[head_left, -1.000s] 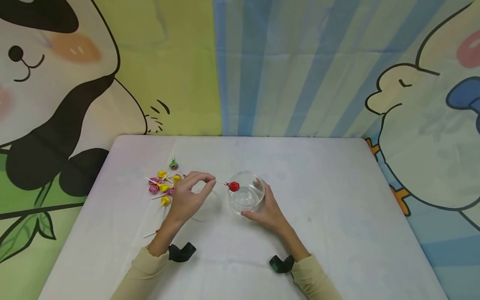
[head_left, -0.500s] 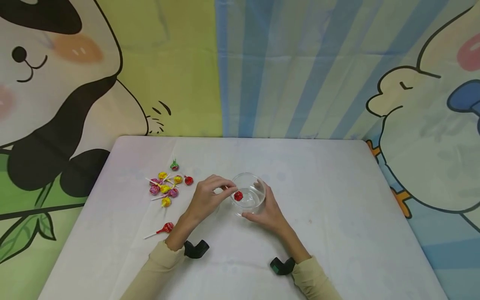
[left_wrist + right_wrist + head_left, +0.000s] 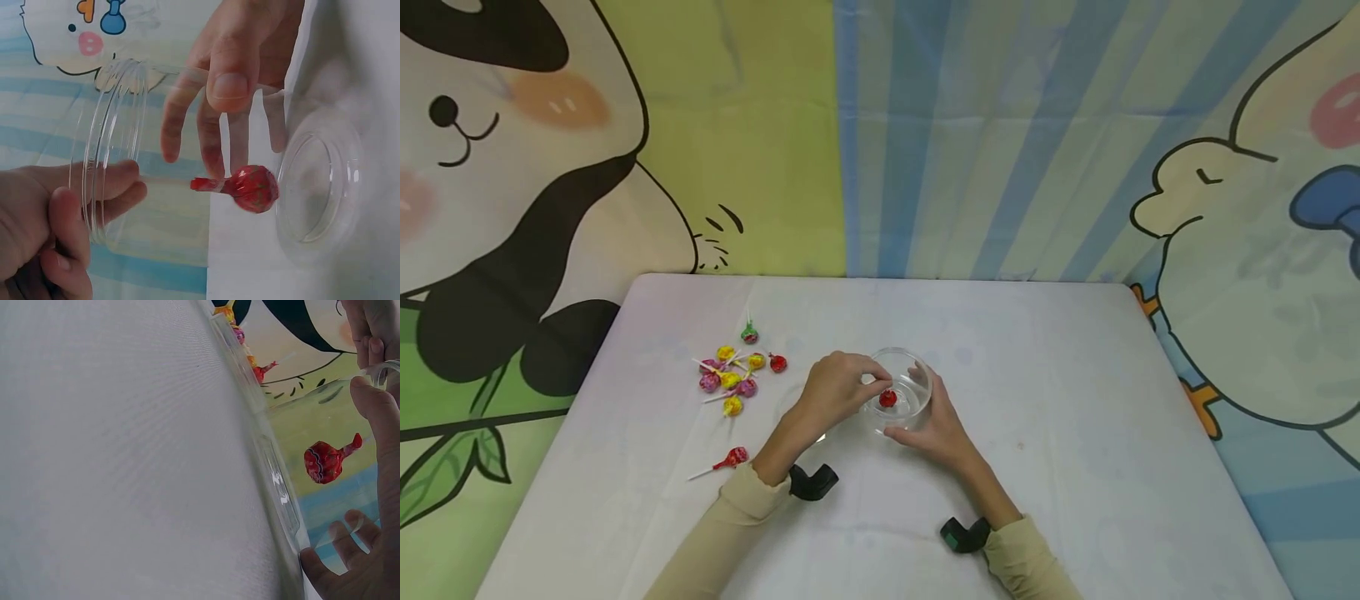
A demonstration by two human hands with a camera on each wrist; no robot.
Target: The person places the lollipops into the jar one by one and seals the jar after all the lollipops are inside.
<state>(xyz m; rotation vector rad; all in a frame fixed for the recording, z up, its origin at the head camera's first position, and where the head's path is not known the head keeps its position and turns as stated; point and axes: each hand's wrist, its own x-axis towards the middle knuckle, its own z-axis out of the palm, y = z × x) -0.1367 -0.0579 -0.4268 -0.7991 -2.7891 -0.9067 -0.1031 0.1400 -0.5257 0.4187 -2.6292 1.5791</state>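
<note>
My left hand (image 3: 842,387) pinches the stick of a red-wrapped lollipop (image 3: 255,189) between thumb and fingertips. Its fingertips reach in past the rim of a clear jar (image 3: 94,156). Inside the jar the lollipop's head hangs down, a little above the bottom in the left wrist view. From the right side, my right hand (image 3: 936,421) grips the jar, thumb toward me and fingers round the far side. The jar stands upright on the white table (image 3: 1075,375). In the right wrist view the red head (image 3: 324,462) shows through the clear wall.
Left of the jar lies a clear round lid (image 3: 240,359), partly behind my left hand in the head view. Farther left is a cluster of yellow and purple lollipops (image 3: 730,379). A green lollipop (image 3: 749,333) and two red lollipops (image 3: 731,458) lie around it.
My left hand has moved right from beside the jar and lowered the red lollipop into it. The right hand keeps its hold on the jar.
</note>
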